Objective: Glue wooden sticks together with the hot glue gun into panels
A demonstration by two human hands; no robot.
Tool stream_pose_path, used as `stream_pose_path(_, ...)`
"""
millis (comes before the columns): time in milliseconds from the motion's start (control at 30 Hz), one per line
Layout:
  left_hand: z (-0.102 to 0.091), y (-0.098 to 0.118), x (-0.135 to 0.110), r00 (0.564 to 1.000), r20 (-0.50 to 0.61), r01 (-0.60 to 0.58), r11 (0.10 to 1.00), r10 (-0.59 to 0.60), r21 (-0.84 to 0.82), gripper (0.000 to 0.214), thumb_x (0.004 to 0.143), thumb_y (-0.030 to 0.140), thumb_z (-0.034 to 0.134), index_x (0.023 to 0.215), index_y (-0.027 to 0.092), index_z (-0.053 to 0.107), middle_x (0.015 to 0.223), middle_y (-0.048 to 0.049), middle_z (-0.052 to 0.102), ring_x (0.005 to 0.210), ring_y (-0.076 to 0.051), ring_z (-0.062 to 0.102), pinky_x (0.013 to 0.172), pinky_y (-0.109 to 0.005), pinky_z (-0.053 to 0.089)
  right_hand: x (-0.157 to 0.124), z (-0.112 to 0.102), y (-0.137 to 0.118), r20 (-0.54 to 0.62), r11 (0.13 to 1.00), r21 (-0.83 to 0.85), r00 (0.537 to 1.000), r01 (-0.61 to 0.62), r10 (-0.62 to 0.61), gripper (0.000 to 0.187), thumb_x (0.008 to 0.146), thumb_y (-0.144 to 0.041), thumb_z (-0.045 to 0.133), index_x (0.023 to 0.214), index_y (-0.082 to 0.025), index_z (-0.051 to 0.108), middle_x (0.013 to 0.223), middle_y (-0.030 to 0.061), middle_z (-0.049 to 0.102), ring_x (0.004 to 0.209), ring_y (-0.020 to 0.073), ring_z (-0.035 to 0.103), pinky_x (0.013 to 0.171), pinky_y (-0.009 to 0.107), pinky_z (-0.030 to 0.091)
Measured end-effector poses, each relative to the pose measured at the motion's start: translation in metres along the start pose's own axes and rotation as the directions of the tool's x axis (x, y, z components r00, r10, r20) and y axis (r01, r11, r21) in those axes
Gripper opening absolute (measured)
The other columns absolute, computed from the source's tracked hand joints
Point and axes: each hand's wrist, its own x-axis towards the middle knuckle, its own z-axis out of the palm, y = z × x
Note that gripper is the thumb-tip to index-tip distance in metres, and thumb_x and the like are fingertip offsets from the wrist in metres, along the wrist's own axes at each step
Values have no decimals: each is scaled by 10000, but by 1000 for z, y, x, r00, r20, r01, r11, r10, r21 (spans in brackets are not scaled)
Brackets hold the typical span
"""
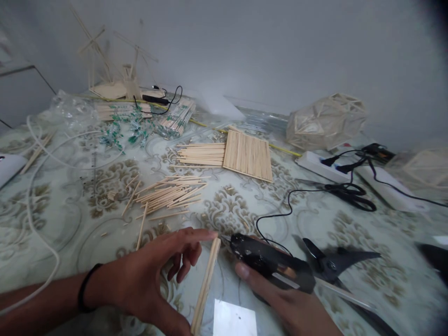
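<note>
Table (66,228): pale green w/ olive-brn floral scrolls. Glue gun (259,256): blk w/ small amber patch. Stick bundle (206,287): lt tan. Sq. panel (248,156): same tan, striped by its slats. Wristband (82,291): solid blk. Wall (245,46): plain gray. Stick packs (177,119): clear w/ green print. Power strip (313,164): white; plugs (331,161): blk. Thin strip (287,150): yellow.

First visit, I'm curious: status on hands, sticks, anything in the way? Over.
Left hand holding wooden sticks by their ends. Right hand gripping glue gun, nozzle near sticks' upper end. Black cutters close by, possibly crowding.
</note>
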Motion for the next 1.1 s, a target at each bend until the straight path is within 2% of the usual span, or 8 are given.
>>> stream_pose_path(200,-1,0,1,998,62,2,1000,-3,20,1053,662,619,898,1548,416,367,1060,-8,565,757,-125,525,633,-231,485,40,-24,-18,-11,871,-437,967,226,-256,298,857,-552,671,823,-256,665,695,12,687,600,220,640,563,312,512)
stream_pose_path(333,3,-6,3,983,181,-31,995,12,99,1099,609,698,875,1538,355,401,1035,-17,582,697,-120,502,608,-235,469,68,-39,0,-91,748,-625,932,222,-352,301,775,-502,667,915,-236,653,932,102,701,791,297,689,696,396,549)
stream_pose_path(433,7,-11,4,973,227,-82,981,41,173,1118,580,702,871,1530,337,409,1030,-23,605,668,-122,516,585,-234,457,80,-48,17,-50,697,-671,924,251,-380,338,774,-487,669,973,-214,667,1021,138,694,930,340,683,817,470,562)
stream_pose_path(533,10,-15,6,967,243,-132,967,78,216,1117,576,686,870,1525,322,407,1029,-23,619,645,-119,533,579,-237,449,82,-50,12,-46,600,-725,846,338,-531,323,847,-488,640,1000,-206,684,1059,155,687,1029,375,642,920,556,524)
stream_pose_path(600,12,-18,7,961,257,-166,960,105,225,1098,598,687,855,1523,307,403,1027,-22,620,632,-114,539,564,-231,437,80,-41,-4,7,565,-694,788,447,-615,252,933,-429,589,1005,-210,691,1066,142,683,1034,344,641,943,534,518)
stream_pose_path(733,15,-26,9,944,298,-212,952,141,220,1068,618,672,846,1511,285,406,1016,-13,622,562,-90,528,530,-222,419,81,9,-43,361,570,-430,712,700,-603,145,995,-228,562,1017,-219,705,1041,90,700,973,238,678,900,384,550)
stream_pose_path(900,19,-36,13,932,349,-200,943,99,267,1050,611,632,863,1494,266,429,920,12,639,503,-101,545,497,-224,408,97,77,-67,617,504,-321,581,802,-530,135,943,-103,653,1014,-203,708,1076,78,723,1060,235,656,955,369,528)
stream_pose_path(1100,18,-36,15,920,387,-191,931,60,310,1043,631,607,855,1512,264,414,975,-9,667,537,-128,594,512,-238,419,103,99,-79,695,387,-433,575,814,-432,104,905,-84,677,874,-183,674,990,91,714,1008,254,646,892,364,519)
